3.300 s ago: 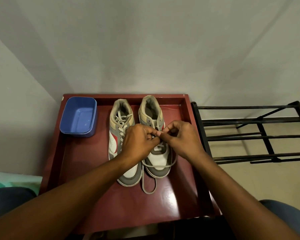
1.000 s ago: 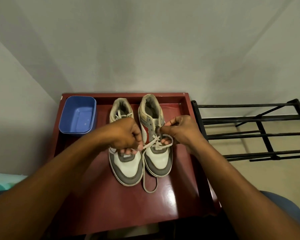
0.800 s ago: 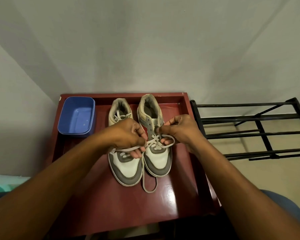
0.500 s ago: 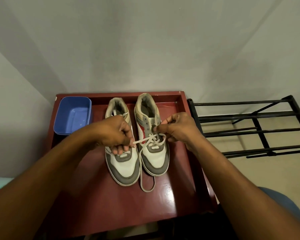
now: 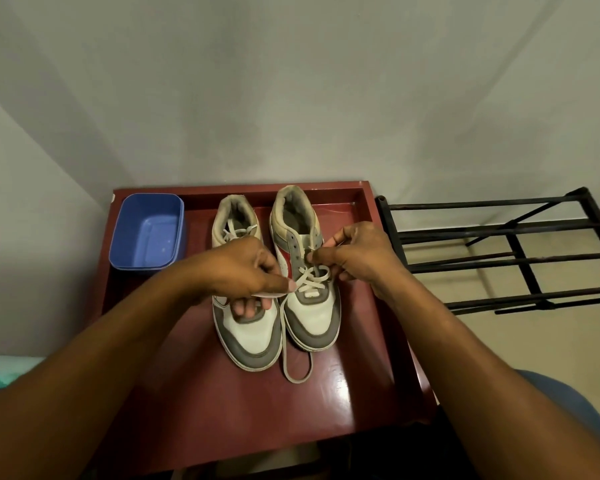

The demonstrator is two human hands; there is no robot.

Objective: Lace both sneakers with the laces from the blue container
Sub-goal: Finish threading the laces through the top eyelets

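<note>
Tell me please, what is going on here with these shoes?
A person is lacing sneakers on a red table. The left hand pinches one end of the lace and the right hand holds the other end at the right-hand sneaker, laced only through its lower eyelets. The other sneaker is already laced, the blue container empty.

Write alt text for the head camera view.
The left hand and right hand pinch a grey lace over the half-laced right sneaker on a red table. The laced left sneaker and blue container sit beside it.
</note>
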